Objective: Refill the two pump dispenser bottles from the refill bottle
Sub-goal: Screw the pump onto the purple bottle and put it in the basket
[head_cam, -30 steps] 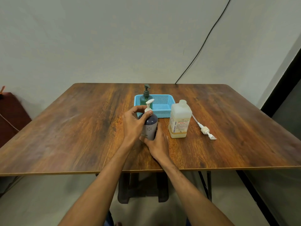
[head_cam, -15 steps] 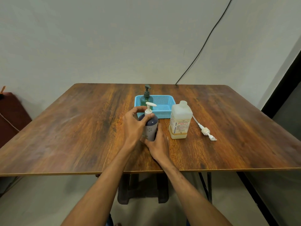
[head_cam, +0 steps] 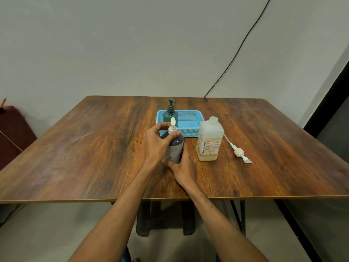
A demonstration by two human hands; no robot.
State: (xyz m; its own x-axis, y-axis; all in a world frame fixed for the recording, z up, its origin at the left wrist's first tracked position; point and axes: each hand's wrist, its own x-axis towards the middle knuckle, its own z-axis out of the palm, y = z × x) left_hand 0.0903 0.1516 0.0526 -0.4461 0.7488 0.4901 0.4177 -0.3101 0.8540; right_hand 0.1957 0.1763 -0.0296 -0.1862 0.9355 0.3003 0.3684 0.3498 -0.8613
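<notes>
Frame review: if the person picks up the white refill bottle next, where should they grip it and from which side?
Probably mid-body, across the flat side faces of the refill bottle, coming from the near side with the right hand. It stands upright and squarish, the neck is narrow, the blue basket sits behind it and the purple dispenser stands to its left.

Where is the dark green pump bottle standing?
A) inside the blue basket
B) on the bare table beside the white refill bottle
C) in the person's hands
A: the green pump bottle stands inside the blue basket, at its left end; the left hand and right hand grip the purple bottle instead.
</notes>
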